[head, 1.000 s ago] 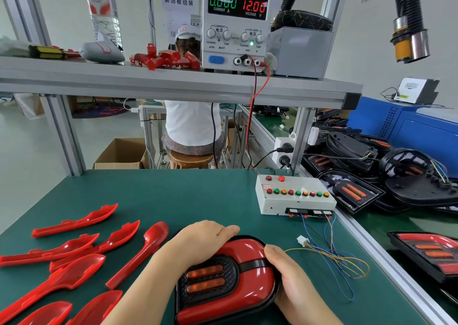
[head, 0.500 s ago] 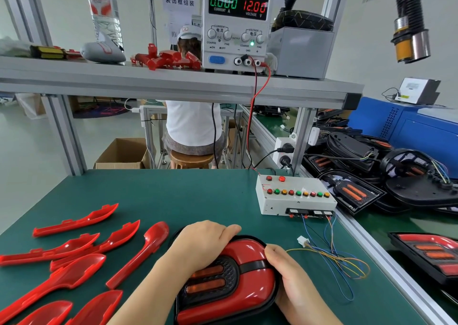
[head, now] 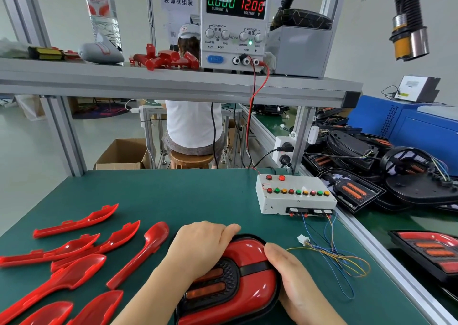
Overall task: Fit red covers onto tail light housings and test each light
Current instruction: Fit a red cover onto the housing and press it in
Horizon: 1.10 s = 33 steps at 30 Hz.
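A tail light housing (head: 230, 285) lies on the green mat at the near middle, with a glossy red cover (head: 250, 257) seated on it and two orange light bars showing. My left hand (head: 200, 245) presses flat on its upper left edge. My right hand (head: 292, 277) cups its right side. Several loose red covers (head: 74, 257) lie spread on the mat to the left. A white connector (head: 302, 239) with coloured wires lies free to the right of the housing.
A white test box (head: 295, 197) with coloured buttons stands at the back right of the mat. A power supply (head: 235, 22) reading 0.000 A and 12.00 V sits on the shelf. Black housings (head: 386, 176) are piled to the right. A person (head: 193, 124) sits beyond the bench.
Both hands stay pressed on the tail light housing; my left hand has shifted slightly. Nothing else moved.
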Tool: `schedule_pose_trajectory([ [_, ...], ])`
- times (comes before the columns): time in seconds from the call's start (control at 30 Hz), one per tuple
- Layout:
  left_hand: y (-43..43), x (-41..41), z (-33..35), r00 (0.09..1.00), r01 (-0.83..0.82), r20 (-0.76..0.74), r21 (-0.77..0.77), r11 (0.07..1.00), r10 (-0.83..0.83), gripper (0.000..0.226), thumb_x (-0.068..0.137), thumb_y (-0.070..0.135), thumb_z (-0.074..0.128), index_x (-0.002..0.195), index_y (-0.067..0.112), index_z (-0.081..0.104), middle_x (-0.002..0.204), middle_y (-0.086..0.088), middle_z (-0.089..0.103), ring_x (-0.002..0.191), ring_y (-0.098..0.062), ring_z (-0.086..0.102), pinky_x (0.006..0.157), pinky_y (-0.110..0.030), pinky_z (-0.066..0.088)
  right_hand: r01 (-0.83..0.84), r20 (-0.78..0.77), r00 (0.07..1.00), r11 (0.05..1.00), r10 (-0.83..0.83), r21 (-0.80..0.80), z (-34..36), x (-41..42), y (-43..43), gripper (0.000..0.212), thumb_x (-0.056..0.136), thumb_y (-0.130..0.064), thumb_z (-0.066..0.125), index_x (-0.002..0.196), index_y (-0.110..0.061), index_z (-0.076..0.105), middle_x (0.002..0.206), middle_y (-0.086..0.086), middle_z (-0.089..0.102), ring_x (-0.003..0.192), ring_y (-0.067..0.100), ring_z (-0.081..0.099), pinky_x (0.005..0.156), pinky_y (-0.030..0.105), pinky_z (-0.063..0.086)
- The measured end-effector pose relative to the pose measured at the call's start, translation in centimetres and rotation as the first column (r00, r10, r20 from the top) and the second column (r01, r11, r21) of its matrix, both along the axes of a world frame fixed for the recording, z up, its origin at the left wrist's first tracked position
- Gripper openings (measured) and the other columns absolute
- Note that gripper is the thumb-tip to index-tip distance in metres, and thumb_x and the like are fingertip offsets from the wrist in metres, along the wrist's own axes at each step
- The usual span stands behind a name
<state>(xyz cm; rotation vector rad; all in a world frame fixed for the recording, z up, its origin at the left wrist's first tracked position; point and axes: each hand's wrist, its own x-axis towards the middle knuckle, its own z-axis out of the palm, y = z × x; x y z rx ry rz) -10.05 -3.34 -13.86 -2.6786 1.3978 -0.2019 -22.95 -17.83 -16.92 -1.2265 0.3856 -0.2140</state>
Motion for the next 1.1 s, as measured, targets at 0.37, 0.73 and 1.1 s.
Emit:
schedule_pose_trajectory([
  [0.37, -0.4, 0.1, 0.9, 0.949, -0.14, -0.297, -0.108, 0.984, 0.103, 0.039, 0.105, 0.041, 0.019, 0.106, 0.022, 0.053, 0.081, -0.001, 0.053, 0.091, -0.029, 0.059, 0.084, -0.044, 0.048, -0.008, -0.015, 1.0, 1.0, 0.009, 0.022, -0.2, -0.3, -0.2, 0.04, 0.077, -0.027, 0.065, 0.101, 0.005, 0.068, 0.093, 0.024, 0.07, 0.079, 0.032, 0.067, 0.065, 0.034, 0.055],
  [0.73, -0.5, -0.4, 0.4, 0.992, -0.083, -0.094, 0.01, 0.996, 0.084, 0.063, 0.097, 0.008, 0.033, 0.15, 0.031, 0.007, 0.119, -0.005, 0.053, 0.104, -0.031, 0.055, 0.064, -0.038, 0.039, 0.016, 0.013, 1.0, 1.0, -0.016, 0.001, 0.1, -0.1, 0.3, 0.036, 0.075, -0.03, 0.065, 0.094, 0.0, 0.071, 0.089, 0.02, 0.072, 0.077, 0.028, 0.069, 0.064, 0.031, 0.056],
  [1.1, 0.9, 0.9, 1.4, 0.466, -0.656, -0.883, -0.303, 0.691, 0.055, 0.087, 0.093, 0.068, 0.011, 0.067, 0.015, 0.075, 0.071, -0.001, 0.073, 0.073, -0.017, 0.067, 0.076, -0.029, 0.049, 0.02, -0.03, 0.999, 1.0, -0.02, -0.002, 0.4, -0.3, -0.5, 0.03, 0.072, -0.03, 0.066, 0.09, -0.008, 0.075, 0.088, 0.018, 0.072, 0.074, 0.028, 0.069, 0.064, 0.034, 0.056],
])
